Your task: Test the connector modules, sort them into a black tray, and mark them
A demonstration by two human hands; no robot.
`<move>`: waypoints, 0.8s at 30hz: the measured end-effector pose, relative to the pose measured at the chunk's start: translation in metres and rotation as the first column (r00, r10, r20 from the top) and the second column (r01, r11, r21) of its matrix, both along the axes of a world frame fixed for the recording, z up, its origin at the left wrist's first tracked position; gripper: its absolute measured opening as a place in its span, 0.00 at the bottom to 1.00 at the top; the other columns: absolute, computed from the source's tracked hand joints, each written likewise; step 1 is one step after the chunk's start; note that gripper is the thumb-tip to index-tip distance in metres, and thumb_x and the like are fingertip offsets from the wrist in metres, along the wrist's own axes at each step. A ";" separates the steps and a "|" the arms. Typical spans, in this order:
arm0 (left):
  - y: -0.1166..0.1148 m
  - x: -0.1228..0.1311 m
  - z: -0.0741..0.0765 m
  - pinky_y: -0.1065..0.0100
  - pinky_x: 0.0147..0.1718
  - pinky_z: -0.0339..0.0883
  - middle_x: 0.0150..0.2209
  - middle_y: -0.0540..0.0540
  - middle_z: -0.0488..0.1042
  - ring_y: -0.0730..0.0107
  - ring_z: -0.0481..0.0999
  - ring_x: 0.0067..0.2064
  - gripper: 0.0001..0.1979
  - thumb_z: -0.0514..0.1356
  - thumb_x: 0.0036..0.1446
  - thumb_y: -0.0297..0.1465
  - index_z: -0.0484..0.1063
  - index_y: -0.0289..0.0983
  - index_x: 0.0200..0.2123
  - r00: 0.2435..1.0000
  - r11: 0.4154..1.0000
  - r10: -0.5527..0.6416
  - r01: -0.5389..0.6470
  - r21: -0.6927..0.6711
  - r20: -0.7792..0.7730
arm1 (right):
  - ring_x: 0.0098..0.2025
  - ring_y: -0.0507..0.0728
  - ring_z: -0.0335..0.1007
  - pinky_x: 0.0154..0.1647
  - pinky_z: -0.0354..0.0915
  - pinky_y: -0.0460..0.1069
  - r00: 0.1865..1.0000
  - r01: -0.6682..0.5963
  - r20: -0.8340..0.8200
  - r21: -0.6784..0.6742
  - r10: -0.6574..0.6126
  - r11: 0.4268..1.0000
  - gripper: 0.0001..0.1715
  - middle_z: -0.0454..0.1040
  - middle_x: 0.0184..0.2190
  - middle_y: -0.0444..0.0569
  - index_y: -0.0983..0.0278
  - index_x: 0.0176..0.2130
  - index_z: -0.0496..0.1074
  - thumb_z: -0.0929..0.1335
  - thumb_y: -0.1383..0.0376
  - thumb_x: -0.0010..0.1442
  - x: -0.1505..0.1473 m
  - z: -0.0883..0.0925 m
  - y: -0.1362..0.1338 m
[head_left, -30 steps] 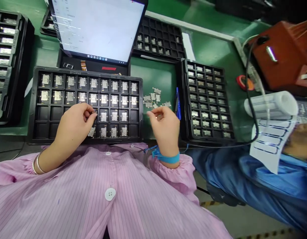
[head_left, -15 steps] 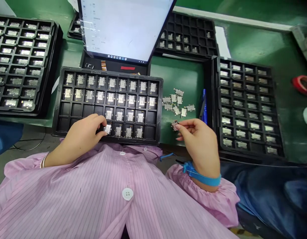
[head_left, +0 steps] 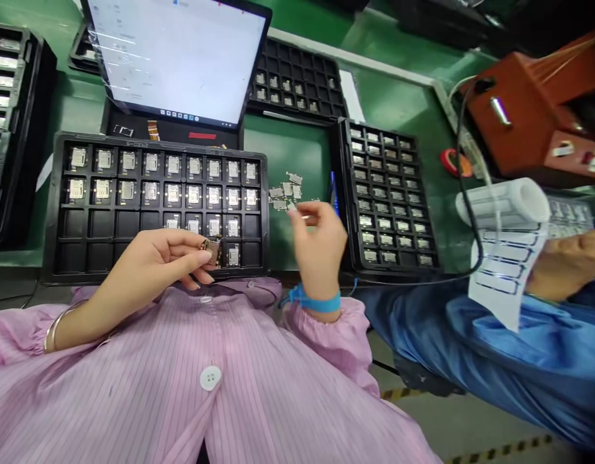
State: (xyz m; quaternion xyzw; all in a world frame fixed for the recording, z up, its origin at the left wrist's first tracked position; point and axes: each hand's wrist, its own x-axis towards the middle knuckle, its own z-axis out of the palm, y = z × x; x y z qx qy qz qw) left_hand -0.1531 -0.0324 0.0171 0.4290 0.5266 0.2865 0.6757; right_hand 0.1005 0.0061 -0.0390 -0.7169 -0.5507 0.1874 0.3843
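The work surface is a green mat-covered bench (head_left: 288, 148) crowded with trays. Directly before the person lies a black plastic compartment tray (head_left: 56, 212); its two far rows are filled with small metal pieces, the near rows are only partly filled, and the left-hand pockets there are bare.

The left hand (head_left: 152, 258) hovers over the tray's near edge, thumb and forefinger pinching a small square metal part (head_left: 211, 250) held just above the near row.

The right hand (head_left: 319, 241), with a blue strap (head_left: 317, 301) at its wrist, is raised over the mat between two trays. It is blurred, so whether its fingers grip anything cannot be told. Just beyond its fingertips lies a loose heap of similar metal pieces (head_left: 284, 192), with a blue pen (head_left: 333, 192) beside them.

To the right sits a second black tray of parts (head_left: 348, 193), behind it a third, mostly unfilled black tray (head_left: 297, 64), and at the far left a stack of black trays (head_left: 37, 96).

A tilted bright flat screen (head_left: 176, 58) stands behind the front tray. At the far right are a red-brown box (head_left: 534, 109), a black cable (head_left: 472, 206) and a roll of white labels (head_left: 510, 206) held by a co-worker's hand (head_left: 563, 264) in a blue sleeve (head_left: 495, 348).
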 end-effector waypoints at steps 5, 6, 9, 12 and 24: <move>-0.002 -0.003 0.006 0.77 0.28 0.77 0.36 0.44 0.83 0.67 0.84 0.35 0.11 0.65 0.59 0.35 0.77 0.36 0.43 0.999 0.997 -0.012 0.014 -0.072 0.033 | 0.35 0.58 0.66 0.47 0.63 0.56 0.949 -0.069 0.303 -0.069 0.087 0.995 0.09 0.69 0.34 0.50 0.65 0.38 0.73 0.71 0.68 0.53 0.036 -0.023 0.031; -0.002 -0.003 0.008 0.77 0.28 0.77 0.36 0.44 0.83 0.67 0.84 0.35 0.12 0.65 0.59 0.35 0.77 0.36 0.44 0.999 0.997 -0.002 0.005 -0.072 0.039 | 0.36 0.58 0.66 0.47 0.63 0.56 0.944 -0.097 0.309 -0.079 0.117 0.992 0.07 0.69 0.33 0.49 0.65 0.36 0.72 0.70 0.69 0.53 0.035 -0.024 0.032; -0.004 -0.004 0.012 0.77 0.27 0.77 0.34 0.45 0.83 0.67 0.84 0.35 0.11 0.64 0.59 0.33 0.77 0.36 0.44 0.998 0.998 0.018 -0.014 -0.054 0.064 | 0.34 0.57 0.66 0.46 0.63 0.55 0.942 -0.088 0.313 -0.113 0.120 0.990 0.04 0.70 0.32 0.48 0.64 0.32 0.70 0.70 0.70 0.53 0.030 -0.022 0.033; -0.006 -0.005 0.015 0.77 0.28 0.77 0.34 0.46 0.83 0.66 0.84 0.36 0.12 0.63 0.60 0.31 0.76 0.36 0.47 0.997 0.999 0.024 -0.021 -0.043 0.078 | 0.30 0.56 0.67 0.43 0.64 0.54 0.960 -0.045 0.267 -0.166 0.088 0.985 0.08 0.71 0.32 0.47 0.63 0.34 0.69 0.71 0.69 0.52 0.029 -0.018 0.033; -0.012 -0.009 0.012 0.78 0.32 0.77 0.36 0.49 0.83 0.70 0.84 0.37 0.11 0.61 0.62 0.30 0.76 0.38 0.48 0.998 0.996 -0.016 0.010 0.085 0.066 | 0.28 0.57 0.67 0.39 0.64 0.54 0.961 0.008 0.273 -0.220 0.053 0.976 0.07 0.75 0.30 0.49 0.62 0.31 0.69 0.71 0.64 0.51 0.037 -0.015 0.027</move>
